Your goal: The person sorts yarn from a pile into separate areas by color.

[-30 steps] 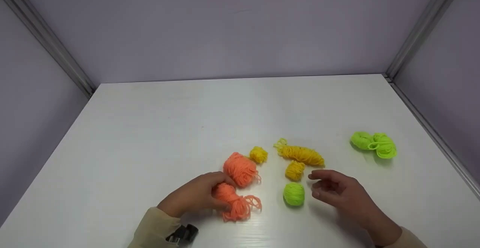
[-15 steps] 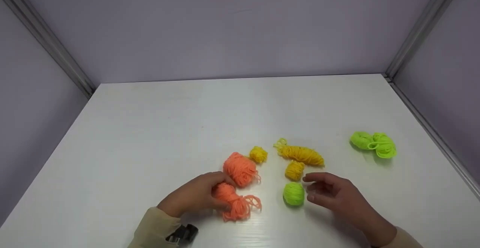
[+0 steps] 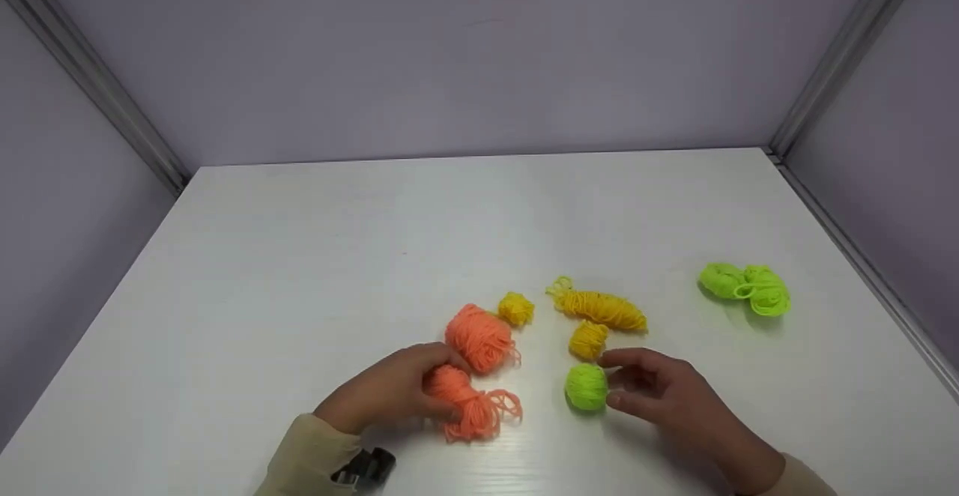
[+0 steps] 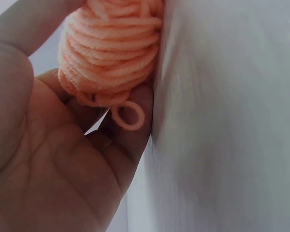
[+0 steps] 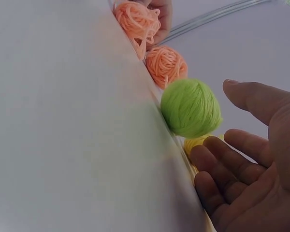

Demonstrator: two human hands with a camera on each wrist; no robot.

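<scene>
The left hand (image 3: 389,391) has its fingers curled around an orange yarn bundle (image 3: 468,406), which lies on the white surface (image 3: 300,271). A second orange yarn ball (image 3: 479,337) sits just behind it. The right hand (image 3: 667,395) is spread loosely, the fingers (image 5: 217,159) very close to a green yarn ball (image 3: 586,387) but not closed on it. Three yellow yarn pieces (image 3: 599,309) lie behind, and a green yarn bundle (image 3: 745,288) is well apart to the right.

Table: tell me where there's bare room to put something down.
The table is bare across its far half and whole left side, and between the yellow yarn and the green bundle. The near middle is crowded: orange yarn in the left hand, green ball by the right hand.
</scene>
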